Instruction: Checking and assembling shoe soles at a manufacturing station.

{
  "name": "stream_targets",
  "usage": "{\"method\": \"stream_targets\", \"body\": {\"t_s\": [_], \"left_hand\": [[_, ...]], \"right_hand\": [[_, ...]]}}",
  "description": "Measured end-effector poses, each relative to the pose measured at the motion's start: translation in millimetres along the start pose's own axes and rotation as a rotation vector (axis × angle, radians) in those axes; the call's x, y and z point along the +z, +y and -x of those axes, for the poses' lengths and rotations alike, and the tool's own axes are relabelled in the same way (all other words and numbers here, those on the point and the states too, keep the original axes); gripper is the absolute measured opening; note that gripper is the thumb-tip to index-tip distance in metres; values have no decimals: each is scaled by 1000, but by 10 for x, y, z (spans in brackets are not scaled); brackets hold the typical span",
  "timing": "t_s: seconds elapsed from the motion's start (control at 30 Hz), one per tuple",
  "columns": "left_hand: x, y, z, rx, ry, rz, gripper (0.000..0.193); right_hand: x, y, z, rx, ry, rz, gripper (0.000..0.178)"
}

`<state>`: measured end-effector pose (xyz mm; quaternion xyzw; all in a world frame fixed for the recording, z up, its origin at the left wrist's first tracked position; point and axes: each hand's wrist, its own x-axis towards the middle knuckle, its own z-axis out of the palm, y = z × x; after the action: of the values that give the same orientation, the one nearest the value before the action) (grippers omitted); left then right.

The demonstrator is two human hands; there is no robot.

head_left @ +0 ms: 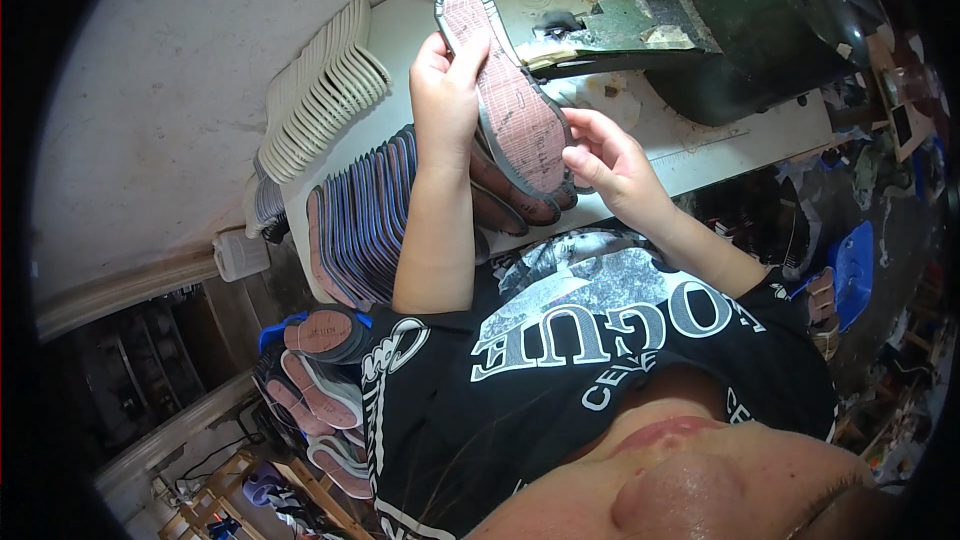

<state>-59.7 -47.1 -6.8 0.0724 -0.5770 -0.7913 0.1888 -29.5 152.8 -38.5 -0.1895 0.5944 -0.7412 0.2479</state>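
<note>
Currently pink-faced sole-shaped piece (520,125) is held up over the near side of the white table (745,145), left of the green machine (765,25), long axis on a steep diagonal, narrower white-stitched end up and left, broader end down and right toward the person, pink face to camera. Left hand (446,100) is closed on it at the left edge near the narrow end, thumb laid over the pink face; right hand (618,165) is half-curled, thumb and fingertips at the right edge by the broad end, can't tell how firmly.
</note>
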Motion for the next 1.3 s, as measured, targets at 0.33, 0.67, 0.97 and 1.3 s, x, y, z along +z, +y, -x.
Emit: {"method": "stream_targets", "body": {"t_s": [0.33, 0.67, 0.97, 1.3], "left_hand": [[-103, -364, -385, 39, 49, -741, 35], [-145, -360, -970, -104, -12, -780, 41], [152, 308, 397, 295, 84, -49, 55], [63, 138, 537, 206, 70, 151, 49]], "right_hand": [[-79, -171, 63, 164, -15, -56, 25], [-27, -130, -424, 89, 60, -394, 22], [-104, -178, 51, 38, -299, 90, 22], [-55, -119, 202, -363, -267, 487, 41]]}}
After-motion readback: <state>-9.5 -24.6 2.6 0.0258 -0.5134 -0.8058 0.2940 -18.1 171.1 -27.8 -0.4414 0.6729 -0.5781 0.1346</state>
